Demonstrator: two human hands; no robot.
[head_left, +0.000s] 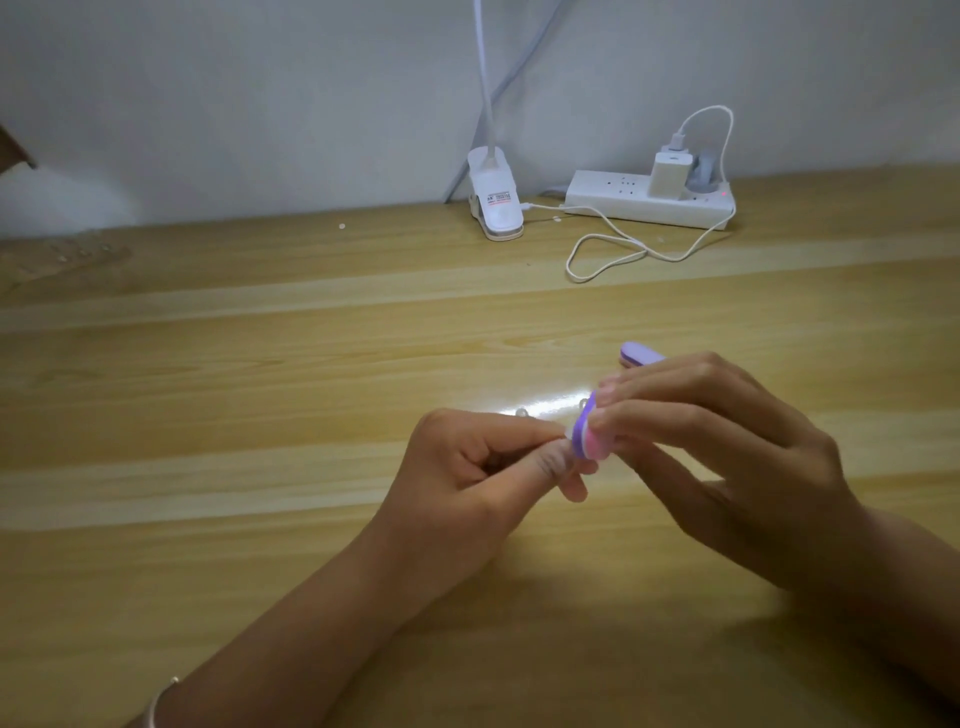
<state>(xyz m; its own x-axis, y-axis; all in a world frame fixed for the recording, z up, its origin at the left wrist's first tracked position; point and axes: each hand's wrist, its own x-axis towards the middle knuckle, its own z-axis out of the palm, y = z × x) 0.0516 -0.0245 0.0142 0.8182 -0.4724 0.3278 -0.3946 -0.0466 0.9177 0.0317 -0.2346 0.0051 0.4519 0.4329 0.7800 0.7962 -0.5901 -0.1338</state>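
I can't read a word here. The only print is a small label (497, 198) on the lamp clip (500, 224) at the back edge of the desk (260, 364): black and red lines (far too blurred for me).

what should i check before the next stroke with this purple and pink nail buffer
1. Right hand pinches the nail buffer: ok.
2. Buffer meets a curled finger of the left hand: ok.
3. Which nail is against it: cannot tell.
4. Second buffer lies on the table behind the right hand, out of the way: ok.
5. White cable well away from both hands: ok.
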